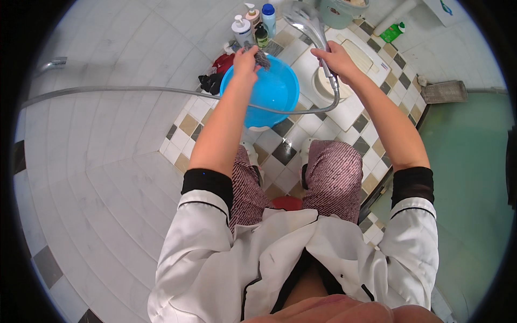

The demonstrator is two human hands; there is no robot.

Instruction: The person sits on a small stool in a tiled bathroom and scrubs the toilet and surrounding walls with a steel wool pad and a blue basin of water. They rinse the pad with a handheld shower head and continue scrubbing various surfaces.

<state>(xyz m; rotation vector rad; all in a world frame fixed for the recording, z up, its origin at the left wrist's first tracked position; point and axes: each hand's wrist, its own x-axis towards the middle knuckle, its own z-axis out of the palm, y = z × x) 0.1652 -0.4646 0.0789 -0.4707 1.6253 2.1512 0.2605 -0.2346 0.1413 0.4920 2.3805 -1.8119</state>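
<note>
My left hand grips a bunched grey cloth above the far left rim of a blue plastic basin. In my right hand is the handle of a chrome shower head, its head pointing up and leftward, away from me. A flexible metal hose runs from the handle's lower end, across the basin's near side, to the left wall. Dark and red cloths lie on the floor against the basin's left side. Whether water is flowing cannot be made out.
Pump bottles and a blue-capped bottle stand behind the basin. A white squat toilet pan lies to its right, with a bucket and green bottle beyond. A wall spout juts out at left; a greenish glass panel stands right.
</note>
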